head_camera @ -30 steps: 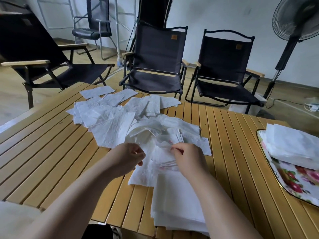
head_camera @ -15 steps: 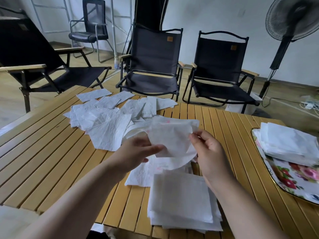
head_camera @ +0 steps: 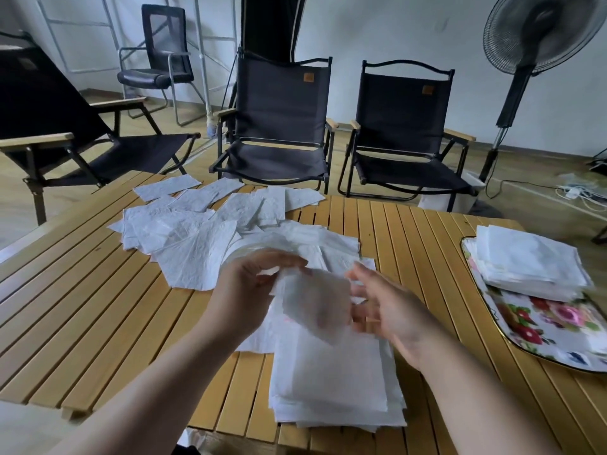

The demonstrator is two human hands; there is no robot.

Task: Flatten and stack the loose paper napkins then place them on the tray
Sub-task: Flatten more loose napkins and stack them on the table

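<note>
The left hand [head_camera: 253, 290] pinches one napkin [head_camera: 312, 300] above the near stack [head_camera: 335, 385]; the right hand [head_camera: 391, 313] hangs loose-fingered beside it. One pile [head_camera: 525, 261] already sits on the tray [head_camera: 551, 336], but many loose napkins [head_camera: 193, 234] lie unsorted on the worktop [head_camera: 98, 307].

A slatted wooden table [head_camera: 410, 244] is set on a wood-plank floor [head_camera: 525, 172]. Two black folding armchairs [head_camera: 279, 126] are placed beyond it, with a mesh office chair [head_camera: 161, 54] farther back. A pedestal fan [head_camera: 538, 31] is stood against the white wall [head_camera: 394, 24].
</note>
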